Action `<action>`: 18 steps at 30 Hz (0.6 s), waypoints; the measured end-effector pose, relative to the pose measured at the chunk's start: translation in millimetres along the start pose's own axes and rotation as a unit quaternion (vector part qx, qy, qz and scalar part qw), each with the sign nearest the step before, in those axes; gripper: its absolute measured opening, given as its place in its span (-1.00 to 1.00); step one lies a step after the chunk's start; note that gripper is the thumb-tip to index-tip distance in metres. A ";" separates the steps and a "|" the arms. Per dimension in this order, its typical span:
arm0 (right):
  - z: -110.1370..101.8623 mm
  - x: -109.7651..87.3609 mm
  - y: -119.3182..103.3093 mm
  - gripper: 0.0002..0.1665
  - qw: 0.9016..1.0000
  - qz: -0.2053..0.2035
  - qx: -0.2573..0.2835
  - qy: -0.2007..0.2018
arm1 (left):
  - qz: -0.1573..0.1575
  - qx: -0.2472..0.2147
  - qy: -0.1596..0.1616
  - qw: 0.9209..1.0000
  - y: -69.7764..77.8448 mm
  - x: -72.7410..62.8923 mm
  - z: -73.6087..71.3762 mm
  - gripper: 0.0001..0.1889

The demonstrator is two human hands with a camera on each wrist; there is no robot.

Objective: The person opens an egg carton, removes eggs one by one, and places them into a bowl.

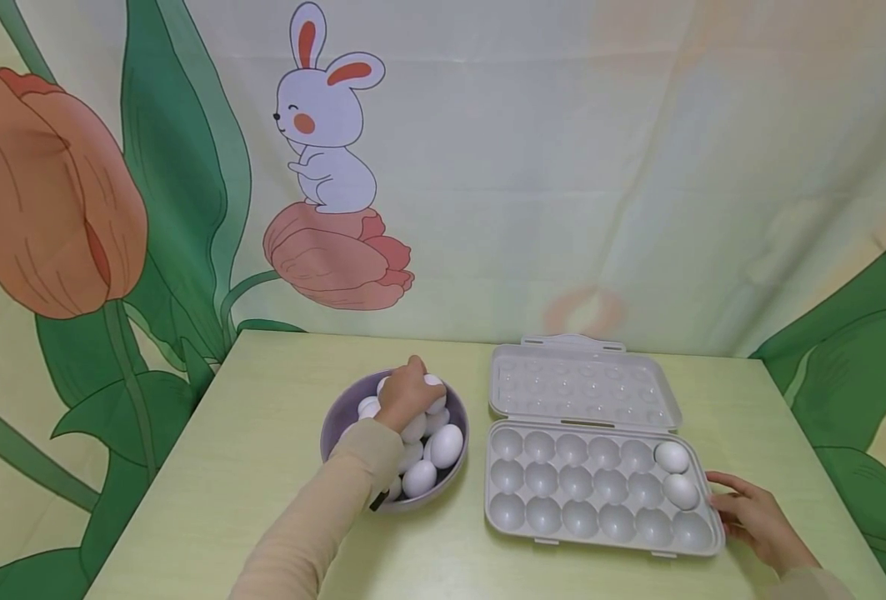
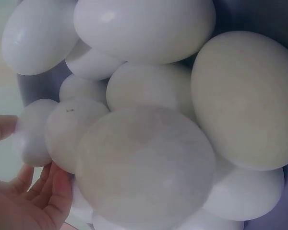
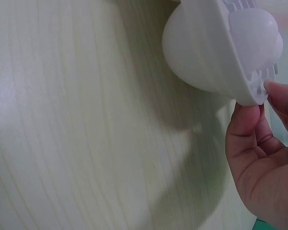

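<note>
My left hand (image 1: 407, 396) reaches into a purple bowl (image 1: 327, 435) piled with white eggs (image 1: 446, 446). In the left wrist view its thumb and fingers (image 2: 60, 189) curl about an egg (image 2: 33, 132) at the pile's far side. My right hand (image 1: 758, 518) pinches the right rim of a grey egg tray (image 1: 605, 537) between thumb and fingers, seen close up in the right wrist view. Two eggs sit in the tray's right-hand column: one in the back cup (image 1: 671, 457), the other in the middle cup (image 1: 681, 492). The other cups hold nothing.
The tray's hinged lid (image 1: 585, 387) lies open behind it, towards the wall. A pale wood-grain table (image 1: 262, 417) carries everything. Behind stands a cloth backdrop (image 1: 488, 167) printed with a rabbit and tulips.
</note>
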State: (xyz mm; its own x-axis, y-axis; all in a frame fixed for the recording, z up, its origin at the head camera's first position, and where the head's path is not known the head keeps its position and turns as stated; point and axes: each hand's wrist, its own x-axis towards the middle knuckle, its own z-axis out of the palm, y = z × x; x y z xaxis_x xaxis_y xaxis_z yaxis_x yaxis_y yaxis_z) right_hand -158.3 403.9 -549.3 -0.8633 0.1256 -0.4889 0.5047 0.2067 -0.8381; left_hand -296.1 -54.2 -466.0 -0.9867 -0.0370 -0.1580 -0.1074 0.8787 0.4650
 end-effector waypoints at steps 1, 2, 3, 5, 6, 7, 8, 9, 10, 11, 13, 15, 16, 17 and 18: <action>0.0 0.0 0.1 -0.65 1.000 -0.001 0.001 0.000 | -0.002 0.000 0.000 1.000 0.1 0.3 0.3 -0.66; -0.1 0.1 0.0 -0.65 1.000 -0.001 0.001 -0.001 | -0.004 -0.001 0.001 1.000 0.1 0.6 0.6 -0.67; -0.2 0.2 -0.1 -0.64 1.000 -0.001 0.002 -0.002 | -0.004 0.000 0.003 1.000 0.1 0.9 1.1 -0.67; -0.4 0.4 0.1 -0.64 1.000 -0.002 0.004 -0.004 | -0.004 0.001 0.009 1.000 -0.2 1.6 2.2 -0.68; -0.4 0.1 0.5 -0.64 1.000 -0.005 0.005 -0.006 | -0.003 0.001 0.012 1.000 -0.4 2.0 2.7 -0.68; -0.5 0.2 0.5 -0.64 1.000 -0.004 0.007 -0.007 | -0.002 0.004 0.015 1.000 -0.4 2.4 3.1 -0.68; -0.5 0.3 0.5 -0.64 1.000 -0.003 0.008 -0.007 | -0.002 0.006 0.018 1.000 -0.2 2.7 3.4 -0.68; -0.6 0.4 0.6 -0.64 1.000 -0.003 0.009 -0.008 | -0.001 0.010 0.020 1.000 -0.3 3.1 3.8 -0.68; -0.8 0.6 0.8 -0.64 1.000 -0.003 0.009 -0.009 | -0.001 0.014 0.022 1.000 -0.2 3.5 4.0 -0.68; -1.2 0.5 1.0 -0.66 1.000 -0.007 0.011 -0.012 | -0.001 0.020 0.023 1.000 0.1 4.0 4.3 -0.68; -1.2 1.0 1.0 -0.65 1.000 -0.004 0.012 -0.011 | -0.001 0.033 0.023 0.999 0.3 5.0 4.8 -0.68; -1.2 1.2 1.2 -0.66 1.000 -0.005 0.012 -0.011 | 0.000 0.046 0.022 0.999 0.2 6.1 5.5 -0.69; -1.2 1.4 1.4 -0.66 1.000 -0.006 0.012 -0.011 | 0.000 0.054 0.022 0.998 0.3 6.5 6.0 -0.68; -1.1 1.5 1.6 -0.66 1.000 -0.007 0.012 -0.012 | 0.001 0.062 0.022 0.998 0.3 7.0 6.5 -0.68; -0.6 1.7 1.7 -0.65 1.000 -0.003 0.011 -0.009 | 0.002 0.070 0.021 0.997 0.2 7.5 7.1 -0.68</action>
State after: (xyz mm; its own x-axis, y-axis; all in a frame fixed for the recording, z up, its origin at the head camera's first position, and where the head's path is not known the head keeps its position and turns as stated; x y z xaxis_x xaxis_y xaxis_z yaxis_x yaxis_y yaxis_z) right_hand -158.9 405.1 -551.4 -0.8667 0.1076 -0.4871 0.4988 0.1861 -0.8465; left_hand -302.6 -50.9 -473.3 -0.9918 -0.0504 -0.1173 -0.0876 0.9369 0.3383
